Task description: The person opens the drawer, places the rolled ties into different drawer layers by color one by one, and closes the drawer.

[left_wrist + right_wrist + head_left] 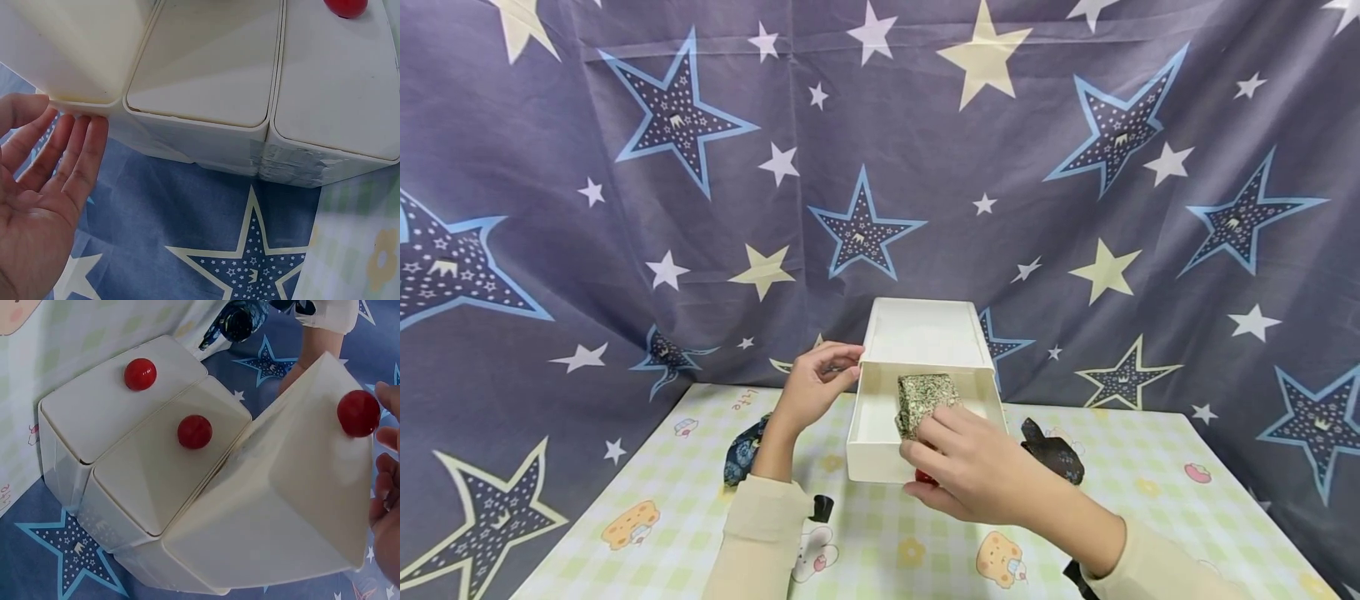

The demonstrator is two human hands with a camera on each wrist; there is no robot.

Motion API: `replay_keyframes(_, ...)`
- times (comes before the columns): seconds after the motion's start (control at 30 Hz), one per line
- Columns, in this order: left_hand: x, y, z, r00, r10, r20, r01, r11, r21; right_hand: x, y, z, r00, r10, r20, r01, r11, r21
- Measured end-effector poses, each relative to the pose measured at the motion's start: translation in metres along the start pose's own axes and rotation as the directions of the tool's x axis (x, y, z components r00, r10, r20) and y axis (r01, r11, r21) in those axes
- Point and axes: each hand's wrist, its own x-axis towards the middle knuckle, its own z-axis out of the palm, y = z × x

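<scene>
1. Head view: above the tabletop (pixel 677 533), facing forward and down toward the star curtain (pixel 887 121); widest and farthest.
2. Left wrist view: close, at the drawer box's (pixel 925 333) left side; turned sideways, tabletop at right.
3. Right wrist view: close, at its right side; tabletop at left.
4. Wrist views share the drawer fronts (pixel 206 62) and bottom red knob (pixel 140 374).

1. Patterned cloth (pixel 868 542) on the desk, far left corner: a short pink word (pixel 745 400), printed slantwise; it seems to read "life", but is too small to be certain.
2. Same cloth, right wrist view, left edge: reddish lettering (pixel 5 495), too small and blurred to read.
3. Dark curtain (pixel 887 125) behind the desk: small pale crown signs (pixel 1121 139), each inside a large outlined star.
4. Same curtain, left wrist view: one such crown, turned sideways, within a pale-edged star (pixel 240 259).
</scene>
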Motion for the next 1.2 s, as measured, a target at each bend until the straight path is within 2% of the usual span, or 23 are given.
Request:
replay_keyframes(0.2,-0.001,0.001,-0.001,1.0,0.003,-0.003,-0.003,1.0,0.004,0.0,-0.006,0.004,0.998,-0.069,0.006,0.069,0.988,-0.136)
replay_keyframes(0.3,-0.001,0.0,-0.001,1.0,0.004,-0.003,-0.004,1.0,0.01,0.0,-0.008,0.006,0.996,-0.091,-0.006,0.089,0.982,-0.168)
replay_keyframes(0.4,-0.002,0.0,0.0,1.0,0.008,-0.002,-0.008,1.0,0.009,-0.001,-0.009,0.007,0.995,-0.098,-0.011,0.095,0.979,-0.182)
replay_keyframes(0.63,-0.002,0.001,0.0,1.0,0.013,-0.004,-0.013,1.0,0.007,-0.004,-0.011,0.008,0.992,-0.116,0.051,0.124,0.97,-0.209)
replay_keyframes(0.9,-0.003,0.001,0.0,1.0,0.005,-0.005,-0.005,1.0,0.014,-0.005,-0.012,0.012,0.988,-0.15,0.034,0.154,0.956,-0.249)
replay_keyframes(1.2,-0.001,0.001,0.0,1.0,0.019,-0.003,-0.019,1.0,0.008,0.002,-0.01,0.01,0.984,-0.169,0.053,0.177,0.933,-0.313)
